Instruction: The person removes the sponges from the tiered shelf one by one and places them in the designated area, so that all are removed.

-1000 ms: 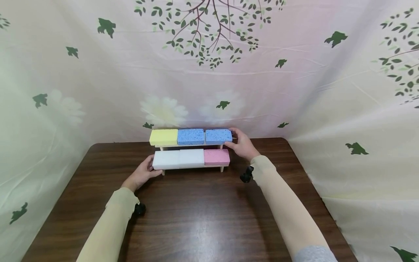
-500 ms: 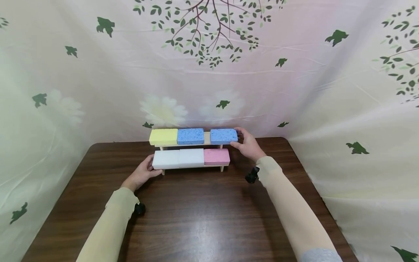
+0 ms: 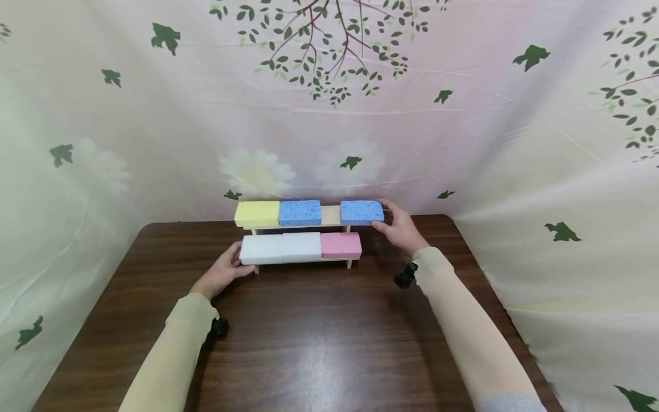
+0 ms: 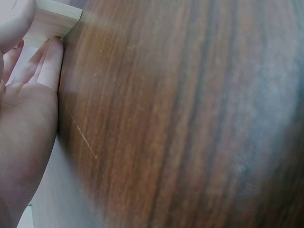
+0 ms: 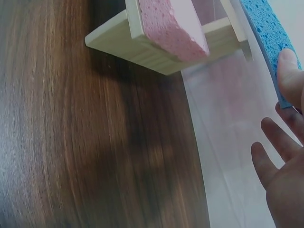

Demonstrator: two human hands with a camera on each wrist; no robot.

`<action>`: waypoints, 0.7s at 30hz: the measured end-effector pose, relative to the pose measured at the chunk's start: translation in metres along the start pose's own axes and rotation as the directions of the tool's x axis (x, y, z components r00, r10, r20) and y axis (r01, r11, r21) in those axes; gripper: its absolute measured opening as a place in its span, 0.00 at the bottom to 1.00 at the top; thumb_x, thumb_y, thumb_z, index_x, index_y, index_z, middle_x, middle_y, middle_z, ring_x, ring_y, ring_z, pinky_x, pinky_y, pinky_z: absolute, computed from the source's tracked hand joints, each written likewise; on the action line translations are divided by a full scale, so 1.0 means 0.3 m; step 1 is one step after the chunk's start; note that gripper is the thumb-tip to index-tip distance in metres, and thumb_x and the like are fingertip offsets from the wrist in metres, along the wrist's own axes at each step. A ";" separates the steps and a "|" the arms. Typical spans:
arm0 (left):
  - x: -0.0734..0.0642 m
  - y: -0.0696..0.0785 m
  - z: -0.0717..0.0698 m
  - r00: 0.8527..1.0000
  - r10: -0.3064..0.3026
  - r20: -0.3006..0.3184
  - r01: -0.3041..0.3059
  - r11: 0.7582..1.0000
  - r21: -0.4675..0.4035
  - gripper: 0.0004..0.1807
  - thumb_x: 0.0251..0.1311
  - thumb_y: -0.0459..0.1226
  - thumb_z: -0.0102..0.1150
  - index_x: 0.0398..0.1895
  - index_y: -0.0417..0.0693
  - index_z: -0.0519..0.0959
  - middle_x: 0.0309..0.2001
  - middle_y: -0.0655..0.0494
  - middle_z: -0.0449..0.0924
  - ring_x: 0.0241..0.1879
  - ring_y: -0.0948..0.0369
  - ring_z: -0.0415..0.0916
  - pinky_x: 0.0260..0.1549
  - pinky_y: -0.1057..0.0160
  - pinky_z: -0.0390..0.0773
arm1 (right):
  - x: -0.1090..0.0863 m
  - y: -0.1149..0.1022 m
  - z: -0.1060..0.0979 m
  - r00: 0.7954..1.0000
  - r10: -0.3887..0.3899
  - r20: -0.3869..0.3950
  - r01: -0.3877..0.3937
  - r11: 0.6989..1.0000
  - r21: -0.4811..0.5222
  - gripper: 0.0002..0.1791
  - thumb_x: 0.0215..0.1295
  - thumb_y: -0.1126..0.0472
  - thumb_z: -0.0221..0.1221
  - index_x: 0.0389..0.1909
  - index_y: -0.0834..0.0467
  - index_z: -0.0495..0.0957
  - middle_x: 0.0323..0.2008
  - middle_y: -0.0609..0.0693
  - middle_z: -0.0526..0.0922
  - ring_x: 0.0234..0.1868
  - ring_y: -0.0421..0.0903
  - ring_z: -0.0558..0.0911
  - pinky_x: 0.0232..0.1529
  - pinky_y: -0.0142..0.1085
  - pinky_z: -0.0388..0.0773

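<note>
A small two-tier wooden rack (image 3: 330, 216) stands near the back of the table. On its upper tier are a yellow sponge (image 3: 257, 213), a blue sponge (image 3: 300, 213) and, past a bare gap, a second blue sponge (image 3: 361, 212) jutting beyond the right end. My right hand (image 3: 403, 230) pinches that sponge's right end between thumb and fingers. The lower tier carries two white sponges (image 3: 261, 249) and a pink sponge (image 3: 341, 245). My left hand (image 3: 222, 272) grips the rack's lower left end beside the white sponge; its fingertips are partly hidden.
The dark wooden table (image 3: 309, 343) stretches in front of the rack. Close behind it hangs a pale cloth (image 3: 288, 131) printed with leaves and flowers, with more cloth on both sides.
My right hand has drawn the right blue sponge to the right, widening a gap on the upper tier. The left hand stays in place on the rack.
</note>
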State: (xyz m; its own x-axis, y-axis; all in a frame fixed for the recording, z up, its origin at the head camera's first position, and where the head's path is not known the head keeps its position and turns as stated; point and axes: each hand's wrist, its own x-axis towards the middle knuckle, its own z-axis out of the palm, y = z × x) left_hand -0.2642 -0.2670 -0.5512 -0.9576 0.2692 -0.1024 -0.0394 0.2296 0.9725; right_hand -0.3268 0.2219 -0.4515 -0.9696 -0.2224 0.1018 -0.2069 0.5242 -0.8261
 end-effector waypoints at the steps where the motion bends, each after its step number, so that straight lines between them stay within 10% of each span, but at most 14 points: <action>1: -0.001 0.001 0.000 1.000 0.001 0.003 -0.001 1.000 -0.003 0.50 0.66 0.31 0.70 0.83 0.39 0.49 0.77 0.34 0.60 0.73 0.41 0.64 0.57 0.73 0.76 | -0.005 0.001 -0.007 1.000 0.002 -0.001 -0.002 1.000 -0.005 0.39 0.74 0.62 0.65 0.81 0.57 0.59 0.74 0.61 0.69 0.70 0.60 0.73 0.68 0.54 0.75; 21: 0.004 -0.001 0.002 1.000 -0.006 -0.003 0.006 1.000 0.011 0.50 0.66 0.32 0.71 0.84 0.40 0.48 0.77 0.35 0.59 0.74 0.42 0.64 0.60 0.71 0.75 | -0.060 0.103 -0.097 0.998 0.047 -0.030 -0.047 0.999 0.004 0.38 0.76 0.63 0.63 0.81 0.57 0.58 0.77 0.63 0.64 0.75 0.64 0.68 0.70 0.58 0.71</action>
State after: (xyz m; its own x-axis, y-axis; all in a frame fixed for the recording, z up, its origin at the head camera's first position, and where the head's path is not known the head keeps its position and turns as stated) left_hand -0.2651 -0.2661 -0.5517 -0.9582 0.2652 -0.1077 -0.0422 0.2411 0.9696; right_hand -0.3195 0.2660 -0.4627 -0.9818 -0.1727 0.0796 -0.1608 0.5306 -0.8322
